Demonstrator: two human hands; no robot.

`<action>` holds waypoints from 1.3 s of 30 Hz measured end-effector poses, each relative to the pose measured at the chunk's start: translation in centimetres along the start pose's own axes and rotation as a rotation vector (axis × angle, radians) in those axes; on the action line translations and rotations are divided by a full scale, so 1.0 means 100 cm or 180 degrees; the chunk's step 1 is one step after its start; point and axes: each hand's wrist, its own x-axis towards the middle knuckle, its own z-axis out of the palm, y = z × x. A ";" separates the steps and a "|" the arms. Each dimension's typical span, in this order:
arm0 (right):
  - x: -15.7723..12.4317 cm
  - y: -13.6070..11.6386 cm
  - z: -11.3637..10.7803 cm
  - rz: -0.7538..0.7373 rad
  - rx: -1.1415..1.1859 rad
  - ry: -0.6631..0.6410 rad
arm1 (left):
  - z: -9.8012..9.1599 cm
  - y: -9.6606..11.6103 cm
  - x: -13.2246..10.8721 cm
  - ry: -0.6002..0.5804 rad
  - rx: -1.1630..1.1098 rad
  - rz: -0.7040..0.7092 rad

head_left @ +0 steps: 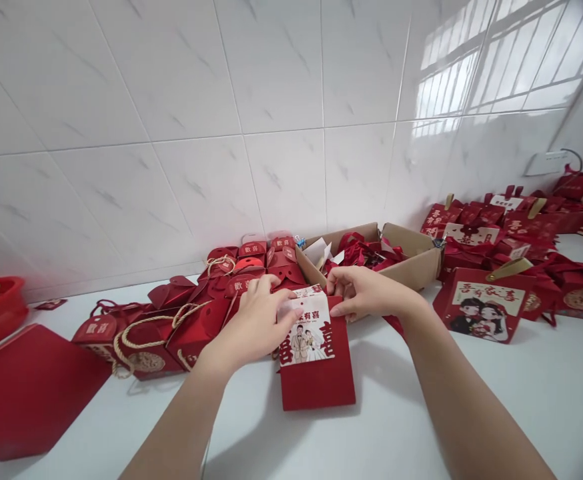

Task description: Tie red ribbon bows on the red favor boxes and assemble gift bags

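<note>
The flat red gift bag (316, 377) lies on the white counter (521, 400) just in front of the cardboard box (414, 270). The left hand (259, 323) closes over the bag's upper left corner, its fingers on the printed panel. The right hand (366, 293) pinches the top edge, close against the box's front wall. Small red boxes (251, 257) are heaped left of the cardboard box; standing red bags (481, 307) are to its right.
</note>
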 end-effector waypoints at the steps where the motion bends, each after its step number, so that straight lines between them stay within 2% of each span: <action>1: 0.000 0.001 0.000 0.0010 0.0080 -0.0034 | 0.000 0.000 0.000 -0.0044 0.0020 0.0095; 8: -0.008 0.000 -0.006 0.0077 0.0363 -0.0257 | 0.000 0.008 0.000 -0.0118 -0.0053 0.0266; 14: -0.031 -0.020 -0.006 -0.0025 -0.0309 -0.0556 | -0.010 0.019 -0.023 -0.0290 0.0046 0.0553; 19: -0.042 -0.029 0.000 -0.0064 -0.0948 -0.0411 | -0.010 0.025 -0.032 -0.0398 -0.0003 0.0629; 26: -0.041 -0.031 0.001 -0.0277 -0.1245 -0.0300 | -0.007 0.022 -0.024 -0.0681 -0.0238 0.0384; 31: -0.033 -0.037 0.011 -0.0566 -0.1330 -0.0216 | -0.006 0.020 -0.026 -0.0683 -0.0352 0.0382; 39: -0.026 -0.036 0.019 -0.0309 -0.1425 -0.0239 | -0.011 0.015 -0.027 -0.0833 -0.0492 0.0402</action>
